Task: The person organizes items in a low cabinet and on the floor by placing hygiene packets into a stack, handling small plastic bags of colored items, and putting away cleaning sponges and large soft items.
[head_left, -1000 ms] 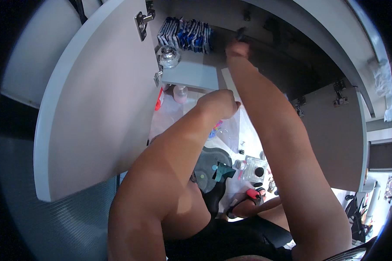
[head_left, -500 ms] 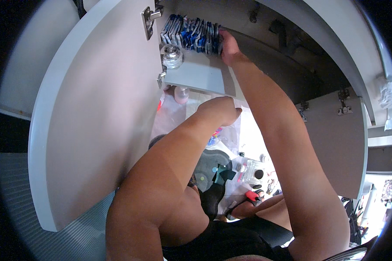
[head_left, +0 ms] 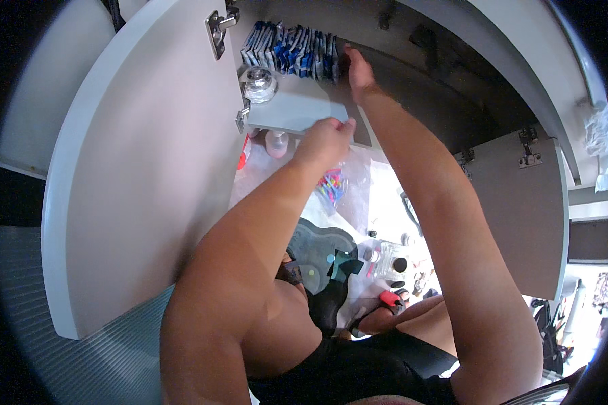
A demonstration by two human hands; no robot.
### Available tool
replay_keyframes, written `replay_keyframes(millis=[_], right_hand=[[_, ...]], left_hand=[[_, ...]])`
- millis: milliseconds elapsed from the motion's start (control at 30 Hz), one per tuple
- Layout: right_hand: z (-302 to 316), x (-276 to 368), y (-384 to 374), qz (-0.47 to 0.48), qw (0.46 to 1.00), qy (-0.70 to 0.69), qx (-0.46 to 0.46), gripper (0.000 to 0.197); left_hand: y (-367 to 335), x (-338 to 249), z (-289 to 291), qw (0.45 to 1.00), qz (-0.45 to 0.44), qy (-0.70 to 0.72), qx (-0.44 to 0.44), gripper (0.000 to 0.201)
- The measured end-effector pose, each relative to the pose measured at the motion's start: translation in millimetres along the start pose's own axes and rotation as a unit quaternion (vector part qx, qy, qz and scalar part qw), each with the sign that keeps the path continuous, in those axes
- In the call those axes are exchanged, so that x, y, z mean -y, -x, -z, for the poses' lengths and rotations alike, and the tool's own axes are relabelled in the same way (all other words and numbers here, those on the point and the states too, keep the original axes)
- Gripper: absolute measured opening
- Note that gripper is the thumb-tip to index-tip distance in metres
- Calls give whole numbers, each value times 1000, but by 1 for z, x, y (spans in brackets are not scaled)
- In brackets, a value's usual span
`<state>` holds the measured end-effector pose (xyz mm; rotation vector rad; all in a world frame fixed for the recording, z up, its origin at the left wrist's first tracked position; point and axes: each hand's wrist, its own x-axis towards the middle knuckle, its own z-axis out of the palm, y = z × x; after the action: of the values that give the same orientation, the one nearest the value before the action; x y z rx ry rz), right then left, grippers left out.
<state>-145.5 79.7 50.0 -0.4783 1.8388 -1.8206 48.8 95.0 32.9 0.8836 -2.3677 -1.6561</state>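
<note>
Here we have the packets [head_left: 294, 50] in a row along the back of the shelf [head_left: 290, 111], the jar [head_left: 259, 84] before their left end, our right hand [head_left: 362, 73] just beside their right! Our left hand [head_left: 323, 143] is by the front edge, the bottle [head_left: 277, 144] lower to its left; the left door [head_left: 135, 169] and right door [head_left: 520, 216] flank us.

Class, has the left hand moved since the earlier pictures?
Yes, the left hand moved up the picture, from below the pale shelf to overlapping its front edge.
</note>
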Motion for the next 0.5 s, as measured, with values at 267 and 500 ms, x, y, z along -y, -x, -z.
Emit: replay_keyframes(millis=[267,500], right_hand=[[24,-6,112,-46,971,-235,11,62],[68,-12,202,-37,999,29,18,35]], left_hand=[[0,-14,22,925,37,253,-281,54],[16,-45,2,952,-10,258,-162,46]])
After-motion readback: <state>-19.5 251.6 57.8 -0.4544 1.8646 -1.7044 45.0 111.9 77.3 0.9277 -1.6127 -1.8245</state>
